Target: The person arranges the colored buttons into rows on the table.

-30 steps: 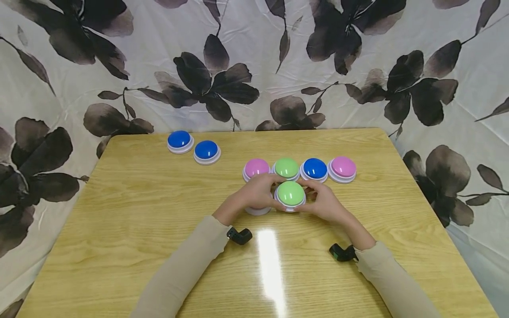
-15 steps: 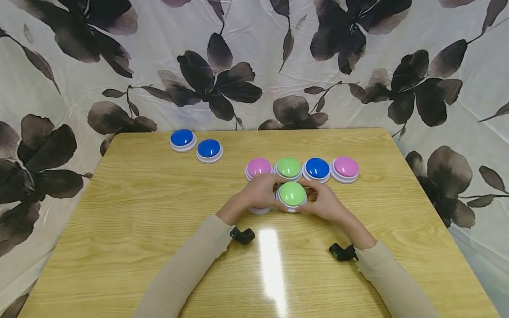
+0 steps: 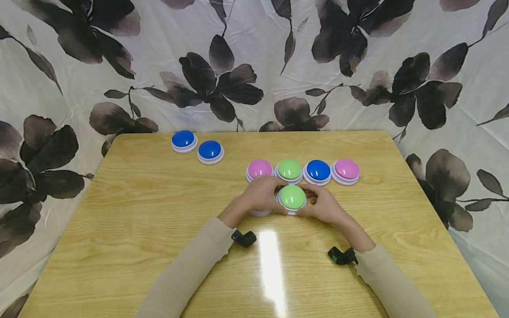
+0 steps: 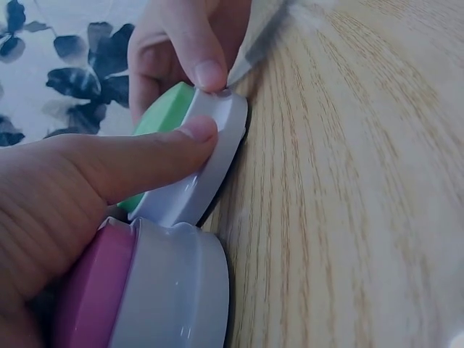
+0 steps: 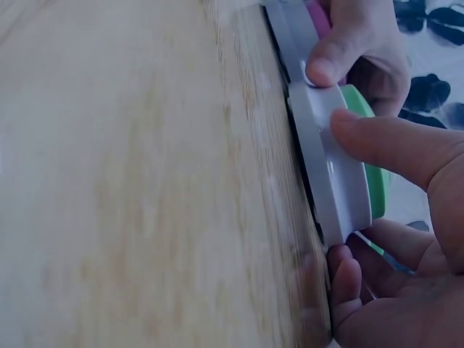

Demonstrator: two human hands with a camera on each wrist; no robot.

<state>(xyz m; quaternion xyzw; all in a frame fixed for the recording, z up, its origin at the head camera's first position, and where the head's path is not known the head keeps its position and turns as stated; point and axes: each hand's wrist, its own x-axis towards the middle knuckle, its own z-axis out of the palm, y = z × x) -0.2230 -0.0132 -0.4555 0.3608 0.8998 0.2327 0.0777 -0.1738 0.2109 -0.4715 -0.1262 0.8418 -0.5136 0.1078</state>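
A green push button (image 3: pixel 292 197) with a white round base stands on the table between both hands. My left hand (image 3: pixel 259 194) grips its left side, with the thumb (image 4: pixel 170 156) along the white rim in the left wrist view. From the other side my right hand (image 3: pixel 323 206) holds the same button, its thumb (image 5: pixel 377 141) also on the rim. Under the left palm sits a pink push button (image 4: pixel 94 286), which touches the green one; the hand mostly hides it in the head view.
Behind the hands stands a row of buttons: pink (image 3: pixel 260 168), green (image 3: pixel 289 168), blue (image 3: pixel 318 170) and pink (image 3: pixel 346 169). Two blue buttons (image 3: pixel 184 139) (image 3: pixel 210 150) sit at the table's back left. A floral cloth (image 3: pixel 238 35) hangs behind the wooden table (image 3: pixel 131 221).
The head view has shifted slightly. Both hands keep their hold on the front green button, with no clear movement against the table.
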